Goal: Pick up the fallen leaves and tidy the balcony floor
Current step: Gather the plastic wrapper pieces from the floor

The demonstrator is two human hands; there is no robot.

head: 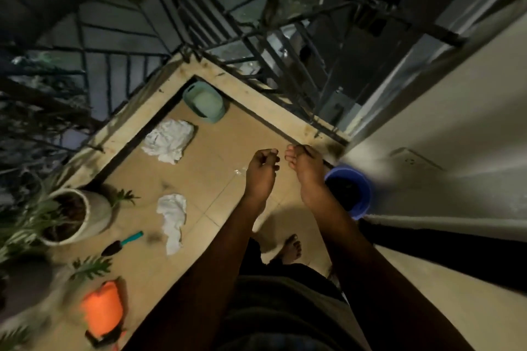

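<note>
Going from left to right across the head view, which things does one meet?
White plant pot, teal-handled brush, lower white cloth, left hand, right hand, blue bucket.

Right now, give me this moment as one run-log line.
left hand, right hand: out front, fingers curled, contents unclear | blue bucket: beside right hand | floor: two white cloths, brush

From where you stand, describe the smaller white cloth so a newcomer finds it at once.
Start at the white plant pot on the floor's left. Just right of it, beside the teal-handled brush, lies the smaller white cloth. Unlike the broader cloth near the green basin in the corner, it is narrow and crumpled lengthwise.
</note>
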